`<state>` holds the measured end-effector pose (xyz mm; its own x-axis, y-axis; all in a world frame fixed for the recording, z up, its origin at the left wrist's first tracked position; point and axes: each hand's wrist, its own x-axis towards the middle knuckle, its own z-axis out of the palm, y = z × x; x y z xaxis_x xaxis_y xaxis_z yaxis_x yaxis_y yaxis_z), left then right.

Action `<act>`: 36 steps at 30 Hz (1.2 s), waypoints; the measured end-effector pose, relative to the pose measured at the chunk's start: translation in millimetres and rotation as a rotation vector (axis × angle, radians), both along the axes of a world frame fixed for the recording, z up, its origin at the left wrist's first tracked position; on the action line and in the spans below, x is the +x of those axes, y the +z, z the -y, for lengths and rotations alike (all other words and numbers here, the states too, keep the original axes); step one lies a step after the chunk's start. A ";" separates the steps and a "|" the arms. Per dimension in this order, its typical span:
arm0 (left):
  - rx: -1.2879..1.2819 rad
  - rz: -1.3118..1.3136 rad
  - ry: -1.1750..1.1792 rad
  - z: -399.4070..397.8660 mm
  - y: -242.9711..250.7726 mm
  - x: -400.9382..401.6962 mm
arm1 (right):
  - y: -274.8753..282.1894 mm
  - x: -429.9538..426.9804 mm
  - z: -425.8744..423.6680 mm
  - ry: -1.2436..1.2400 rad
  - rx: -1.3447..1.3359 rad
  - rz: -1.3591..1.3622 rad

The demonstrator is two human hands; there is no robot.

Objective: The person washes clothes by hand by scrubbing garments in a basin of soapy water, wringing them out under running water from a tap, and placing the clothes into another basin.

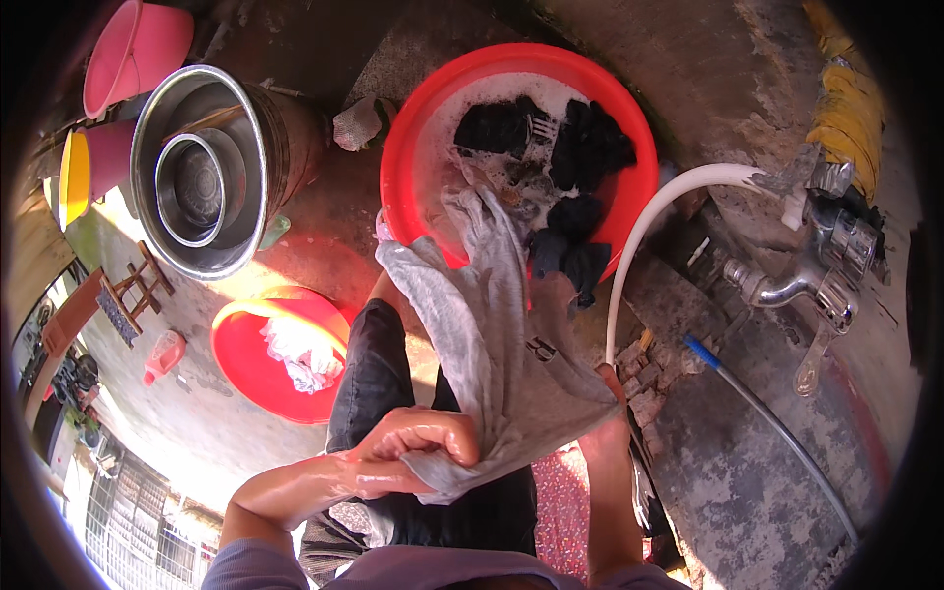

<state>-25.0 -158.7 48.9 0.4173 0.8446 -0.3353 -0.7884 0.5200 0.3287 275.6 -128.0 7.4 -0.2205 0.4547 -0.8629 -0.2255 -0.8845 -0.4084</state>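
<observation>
A wet grey cloth garment (490, 354) with a small dark print hangs between my two hands. My left hand (417, 446), wet and closed, grips its lower left edge. At its right edge, my right hand (608, 413) pinches the fabric, its fingers partly hidden. The garment's far end droops over the near rim of a red plastic basin (394, 177) and reaches inside. In that basin, dark wet clothes (590, 144) lie in sudsy water. One dark piece hangs over the rim at the near right.
A chrome tap (804, 287) and a white hose (649, 214) stand right of the basin. On the left are a large metal pot (254, 251) with a smaller pot inside, a pink bucket (166, 44), and a second red basin (236, 369) holding light cloth (302, 358). A grey hose (782, 428) lies at right.
</observation>
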 end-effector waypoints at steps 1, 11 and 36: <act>-0.095 -0.112 0.137 13.7 -3.3 -2.8 | 11.8 -15.5 -1.4 -0.257 -0.049 -0.282; -0.711 -0.401 0.347 6.7 -245.5 4.3 | -164.3 -88.1 -75.2 0.038 0.220 0.239; -0.119 -1.542 -0.043 -75.2 -394.0 48.8 | -351.5 -59.6 -92.0 -0.061 0.354 0.155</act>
<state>23.8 -83.6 -345.1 -0.3621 0.7793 -0.5115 0.2802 0.6143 0.7376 215.9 -36.0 -344.1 -0.0629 0.7387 -0.6711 -0.1845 -0.6694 -0.7196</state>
